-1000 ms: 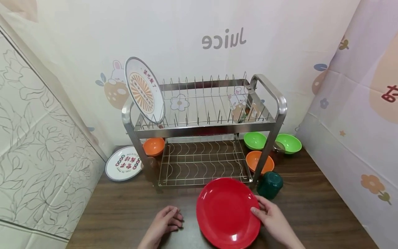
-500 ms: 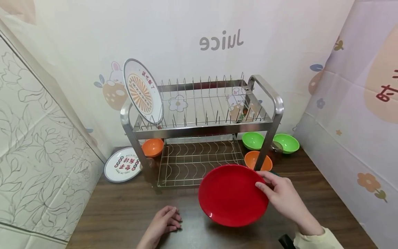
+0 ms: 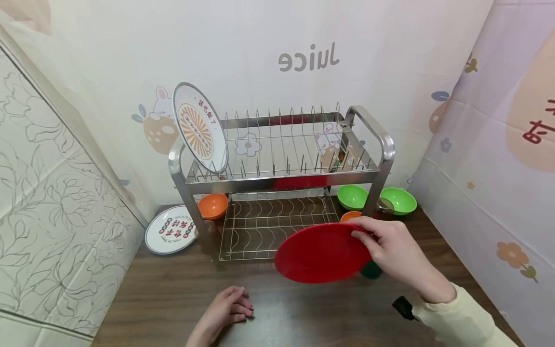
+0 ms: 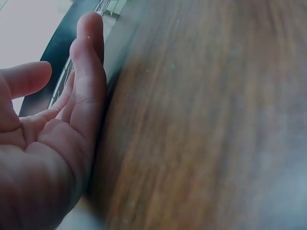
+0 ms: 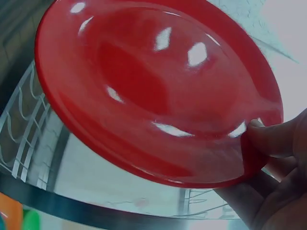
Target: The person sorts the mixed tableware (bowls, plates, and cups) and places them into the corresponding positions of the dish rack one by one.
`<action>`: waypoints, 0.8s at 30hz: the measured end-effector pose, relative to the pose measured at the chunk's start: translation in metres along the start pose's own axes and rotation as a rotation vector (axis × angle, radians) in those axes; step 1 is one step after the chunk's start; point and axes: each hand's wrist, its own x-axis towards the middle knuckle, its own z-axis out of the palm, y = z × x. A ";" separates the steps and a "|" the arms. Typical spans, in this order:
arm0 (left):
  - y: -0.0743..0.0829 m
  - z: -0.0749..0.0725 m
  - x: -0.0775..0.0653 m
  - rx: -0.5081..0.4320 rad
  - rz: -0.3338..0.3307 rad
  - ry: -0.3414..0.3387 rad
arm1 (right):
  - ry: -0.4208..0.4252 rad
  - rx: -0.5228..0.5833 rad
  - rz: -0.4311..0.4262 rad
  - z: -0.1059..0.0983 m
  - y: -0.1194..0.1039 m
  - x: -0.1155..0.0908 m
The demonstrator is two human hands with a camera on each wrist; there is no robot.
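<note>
A round red plate [image 3: 323, 253] is held off the table in front of the dish rack, tilted so that it looks like a narrow oval in the head view. My right hand [image 3: 396, 250] pinches its right rim; in the right wrist view the thumb [image 5: 276, 137] lies on the upper face and the other fingers go beneath. My left hand [image 3: 226, 308] rests on the table with relaxed fingers and holds nothing. The two-tier metal dish rack [image 3: 282, 181] stands behind the plate. A white patterned plate [image 3: 201, 127] leans upright at the left end of its top tier.
Another white plate [image 3: 170, 230] lies at the rack's left, near an orange bowl [image 3: 213, 206]. Green bowls [image 3: 399, 201], a partly hidden orange bowl [image 3: 350, 216] and a dark green cup [image 3: 371, 270] stand at the right. Printed cloth walls [image 3: 260, 43] enclose the table [image 3: 173, 289].
My right hand has lifted the red plate from the table and tipped it, bringing it up toward the rack's front. The left hand stays nearly where it was.
</note>
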 end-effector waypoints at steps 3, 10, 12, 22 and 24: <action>0.001 -0.001 0.000 -0.020 -0.006 0.005 | 0.000 -0.030 -0.067 -0.009 -0.007 0.010; 0.002 -0.003 0.000 -0.053 -0.017 0.007 | 0.002 -0.087 -0.224 -0.028 -0.028 0.030; 0.002 -0.003 0.001 -0.056 -0.020 0.003 | 0.014 -0.113 -0.290 -0.034 -0.035 0.037; 0.002 -0.003 0.001 -0.052 -0.032 0.005 | 0.042 -0.083 -0.573 -0.053 -0.057 0.074; 0.002 -0.003 0.001 -0.049 -0.033 0.003 | 0.051 -0.065 -0.637 -0.055 -0.061 0.082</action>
